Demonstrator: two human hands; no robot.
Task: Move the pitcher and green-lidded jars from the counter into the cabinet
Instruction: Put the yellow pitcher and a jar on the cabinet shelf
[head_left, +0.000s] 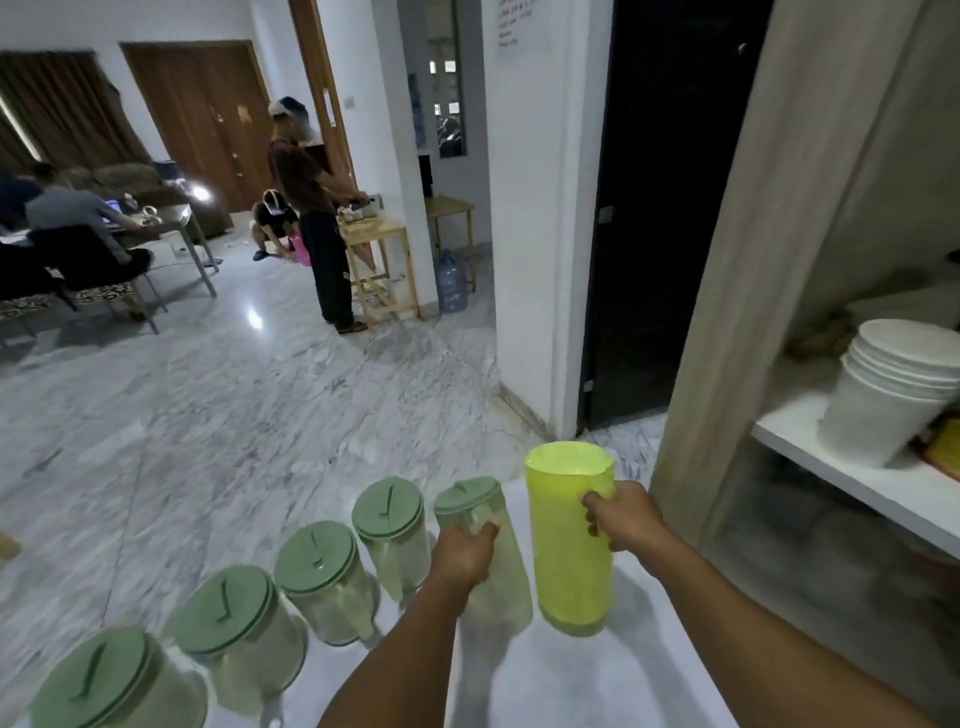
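A tall yellow-green pitcher (571, 540) stands at the right end of the white counter (597, 675), and my right hand (621, 517) is closed around its handle. Just left of it is a clear jar with a green lid (467, 496); my left hand (462, 556) grips that jar by its handle. Several more green-lidded jars run in a row toward the lower left, among them one (387, 509) beside the held jar, another (314, 564) and a third (223, 608). The open cabinet (727, 260) is on the right.
A white cabinet shelf (857, 483) carries a stack of white buckets (893, 389) and something yellow at the frame's right edge. A dark doorway lies beyond the counter. Across the marble floor, people stand and sit by tables, near a wooden stand and a water bottle (451, 280).
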